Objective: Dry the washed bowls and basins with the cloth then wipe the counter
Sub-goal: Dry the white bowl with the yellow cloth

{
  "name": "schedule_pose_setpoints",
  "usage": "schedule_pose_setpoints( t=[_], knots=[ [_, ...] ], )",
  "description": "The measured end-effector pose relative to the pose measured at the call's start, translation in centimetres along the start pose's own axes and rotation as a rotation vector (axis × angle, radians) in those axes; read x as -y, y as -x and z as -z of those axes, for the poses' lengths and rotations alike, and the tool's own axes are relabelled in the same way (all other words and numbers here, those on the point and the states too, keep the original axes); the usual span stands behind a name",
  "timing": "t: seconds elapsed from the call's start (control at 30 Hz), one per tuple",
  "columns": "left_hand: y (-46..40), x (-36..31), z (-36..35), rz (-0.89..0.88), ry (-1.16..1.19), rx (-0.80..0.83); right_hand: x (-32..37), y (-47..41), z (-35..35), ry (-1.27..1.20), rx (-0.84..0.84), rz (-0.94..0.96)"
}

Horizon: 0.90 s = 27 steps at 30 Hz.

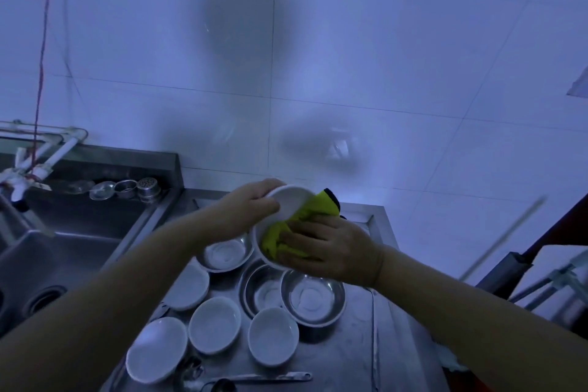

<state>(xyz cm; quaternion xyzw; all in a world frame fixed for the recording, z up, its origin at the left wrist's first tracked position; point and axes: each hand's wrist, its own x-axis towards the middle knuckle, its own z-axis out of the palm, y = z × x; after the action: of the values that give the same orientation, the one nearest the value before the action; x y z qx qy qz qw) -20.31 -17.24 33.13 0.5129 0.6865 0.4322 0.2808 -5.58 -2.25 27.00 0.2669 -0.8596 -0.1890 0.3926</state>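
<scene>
My left hand (251,207) grips the far rim of a white bowl (291,202), held tilted above the steel counter (359,350). My right hand (331,248) presses a yellow-green cloth (280,235) into the bowl; part of the cloth hangs over the far rim. On the counter below stand several white bowls, such as one (214,325) and another (273,336). Three steel basins sit there too: one at the back (226,256), one in the middle (261,288) and one on the right (313,297).
A steel sink (73,232) lies to the left, with a tap (19,181) and small steel strainers (127,189) on its back ledge. A ladle (254,379) lies near the counter's front edge. A white tiled wall (318,73) rises behind. Dark furniture (521,267) stands on the right.
</scene>
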Motion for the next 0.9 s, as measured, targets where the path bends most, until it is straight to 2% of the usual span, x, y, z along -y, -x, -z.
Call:
schedule_pose_setpoints(
  t=[0.07,0.2,0.3,0.4,0.53,0.63,0.7,0.77,0.9],
  knots=[
    [-0.1,-0.2,0.4,0.016,0.035,-0.006,0.3,-0.3,-0.3,0.008,-0.017,-0.04],
    [0.3,0.7,-2.5,-0.03,0.236,-0.421,2.9,-2.5,-0.8,0.089,-0.147,-0.385],
    [0.8,1.6,-5.4,-0.141,0.502,-0.564,4.5,-4.2,-1.4,0.058,-0.246,-0.625],
    [0.7,1.9,-5.6,-0.225,0.455,-0.536,4.9,-3.9,-1.4,0.023,-0.226,-0.601],
    [0.6,2.1,-4.0,-0.205,0.272,-0.419,2.5,-1.0,-0.6,0.032,-0.091,-0.276],
    [0.0,1.2,-2.0,-0.113,0.123,-0.214,0.0,0.4,-0.1,0.012,-0.003,-0.013],
    [-0.6,0.4,-0.4,-0.031,0.079,-0.055,-0.8,0.3,0.0,0.009,0.021,0.055],
    [-0.9,0.1,0.3,0.013,0.156,-0.071,-0.8,-0.5,0.1,0.023,-0.008,-0.005],
    [-0.6,0.9,-3.0,-0.037,0.411,-0.398,0.9,-2.7,-0.1,0.085,-0.143,-0.399]
  ],
)
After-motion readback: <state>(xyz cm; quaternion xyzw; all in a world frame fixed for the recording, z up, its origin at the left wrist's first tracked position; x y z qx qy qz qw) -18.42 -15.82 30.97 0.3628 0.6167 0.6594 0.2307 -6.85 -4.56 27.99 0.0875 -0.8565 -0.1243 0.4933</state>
